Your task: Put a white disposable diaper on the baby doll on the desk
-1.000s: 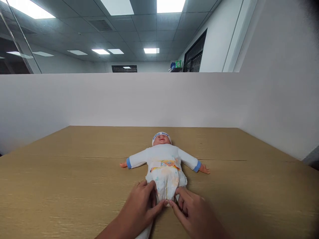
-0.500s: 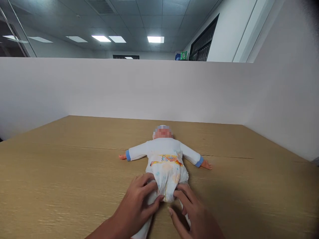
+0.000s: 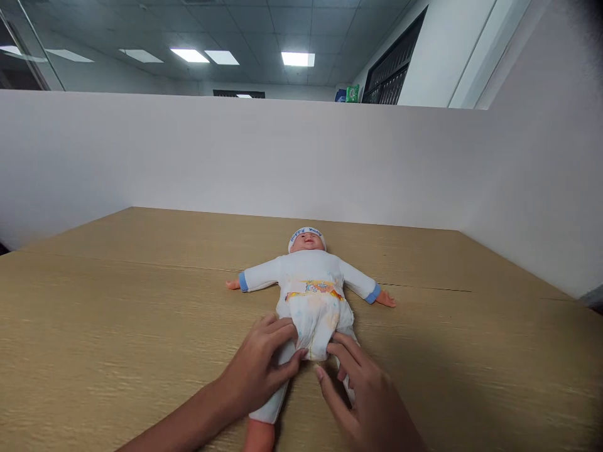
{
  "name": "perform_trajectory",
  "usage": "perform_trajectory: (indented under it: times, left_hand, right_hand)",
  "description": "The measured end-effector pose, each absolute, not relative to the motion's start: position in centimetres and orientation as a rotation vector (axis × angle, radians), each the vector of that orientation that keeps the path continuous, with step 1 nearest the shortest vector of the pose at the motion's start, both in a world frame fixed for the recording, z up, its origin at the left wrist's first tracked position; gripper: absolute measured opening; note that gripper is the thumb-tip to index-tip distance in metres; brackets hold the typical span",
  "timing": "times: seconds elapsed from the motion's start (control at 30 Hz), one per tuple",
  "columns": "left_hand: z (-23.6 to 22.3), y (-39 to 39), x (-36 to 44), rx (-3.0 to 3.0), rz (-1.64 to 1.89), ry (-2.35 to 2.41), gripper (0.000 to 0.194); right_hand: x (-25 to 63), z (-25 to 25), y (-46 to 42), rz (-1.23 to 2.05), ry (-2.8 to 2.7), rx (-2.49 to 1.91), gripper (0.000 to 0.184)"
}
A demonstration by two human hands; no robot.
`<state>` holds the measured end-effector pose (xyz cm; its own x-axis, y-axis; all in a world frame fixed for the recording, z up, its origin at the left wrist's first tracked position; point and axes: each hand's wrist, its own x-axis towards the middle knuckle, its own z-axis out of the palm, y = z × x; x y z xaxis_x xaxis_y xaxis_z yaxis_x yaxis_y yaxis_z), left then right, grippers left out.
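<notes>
A baby doll (image 3: 308,274) lies on its back on the wooden table (image 3: 117,326), arms spread, head pointing away from me. It wears a white suit with blue cuffs and a printed diaper (image 3: 315,314). My left hand (image 3: 259,370) wraps around the doll's left-side leg, fingers pressed at the diaper's edge. My right hand (image 3: 362,395) rests on the other leg, its fingers curled against the diaper's lower edge. One bare doll foot (image 3: 258,437) shows at the bottom.
White partition walls (image 3: 264,157) enclose the table at the back and on the right. Office ceiling lights show above them.
My view tilted down, so the doll sits higher in the frame and more of its legs shows. Both hands slid slightly along the legs while staying at the diaper's lower edge.
</notes>
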<state>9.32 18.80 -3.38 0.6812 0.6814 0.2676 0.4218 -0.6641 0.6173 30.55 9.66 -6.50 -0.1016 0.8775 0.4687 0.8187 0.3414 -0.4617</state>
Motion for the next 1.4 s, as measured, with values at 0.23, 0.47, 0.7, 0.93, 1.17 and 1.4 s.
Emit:
perform_trajectory:
  times: [0.23, 0.47, 0.7, 0.93, 1.17, 1.4]
  left_hand:
    - [-3.3, 18.9, 9.3, 2.339, 0.674, 0.85, 0.024]
    - [-4.4, 19.4, 9.3, 2.166, 0.786, 0.908, 0.02]
    - [-5.2, 19.5, 9.6, 1.87, 0.916, 0.833, 0.032]
    - [-6.1, 19.1, 9.9, 1.641, 1.019, 0.904, 0.047]
    - [-4.7, 19.2, 9.4, 1.774, 0.818, 0.977, 0.031]
    - [-2.9, 19.3, 9.0, 1.575, 0.722, 0.798, 0.037]
  right_hand:
    - [30.2, -5.9, 9.7, 0.268, -1.849, -1.571, 0.009]
    - [30.5, -5.8, 9.9, 0.328, -1.773, -1.632, 0.013]
    - [31.1, -5.7, 9.9, 0.388, -1.655, -1.675, 0.015]
    - [31.9, -5.7, 9.8, 0.241, -1.667, -1.695, 0.017]
    - [31.2, -5.6, 9.5, 0.216, -1.755, -1.579, 0.014]
    - [31.1, -5.1, 9.2, 0.338, -1.662, -1.587, 0.023]
